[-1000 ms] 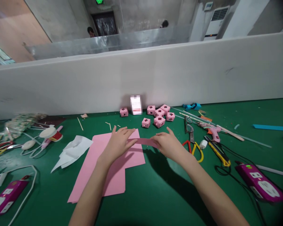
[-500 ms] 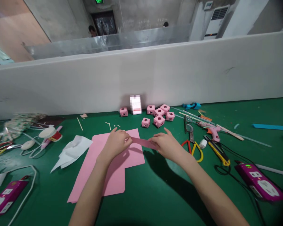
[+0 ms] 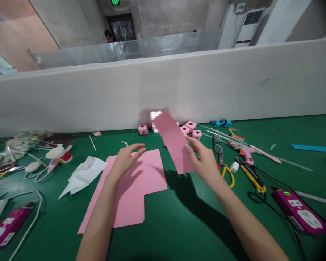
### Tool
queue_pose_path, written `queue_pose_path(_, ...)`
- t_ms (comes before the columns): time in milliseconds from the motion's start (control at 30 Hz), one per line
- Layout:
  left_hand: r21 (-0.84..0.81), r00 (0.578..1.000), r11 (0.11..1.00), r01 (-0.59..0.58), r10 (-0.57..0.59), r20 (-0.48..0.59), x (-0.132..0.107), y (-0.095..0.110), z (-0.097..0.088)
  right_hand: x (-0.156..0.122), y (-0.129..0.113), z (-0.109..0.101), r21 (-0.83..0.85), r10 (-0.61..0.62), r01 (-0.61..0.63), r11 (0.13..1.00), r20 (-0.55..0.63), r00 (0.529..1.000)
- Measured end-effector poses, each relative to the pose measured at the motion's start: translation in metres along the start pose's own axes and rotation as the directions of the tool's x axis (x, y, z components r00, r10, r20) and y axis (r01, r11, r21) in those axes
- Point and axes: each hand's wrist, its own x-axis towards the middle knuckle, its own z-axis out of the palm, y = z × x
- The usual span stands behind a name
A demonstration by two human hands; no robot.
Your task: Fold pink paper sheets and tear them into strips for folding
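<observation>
Head view: right hand [image 3: 205, 163] holds one pink strip [image 3: 172, 139] beside one pink sheet [image 3: 136, 192].

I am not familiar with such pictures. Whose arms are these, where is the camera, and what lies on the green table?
There is no machine here. A person works with two bare hands, and the camera is worn on the head, looking forward and down. The right hand holds a pink strip up above the table. The left hand is open above a pink sheet and holds nothing. Also on the table are pink cubes, scissors, a glue gun, white paper and a power strip.
</observation>
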Motion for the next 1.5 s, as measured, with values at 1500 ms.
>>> queue_pose_path(1500, -0.688, 0.977, 0.716, 0.118, 0.038, 0.208, -0.006, 0.031, 0.033, -0.015, -0.012, 0.033, 0.571, 0.051, -0.438, 0.694, 0.568, 0.821)
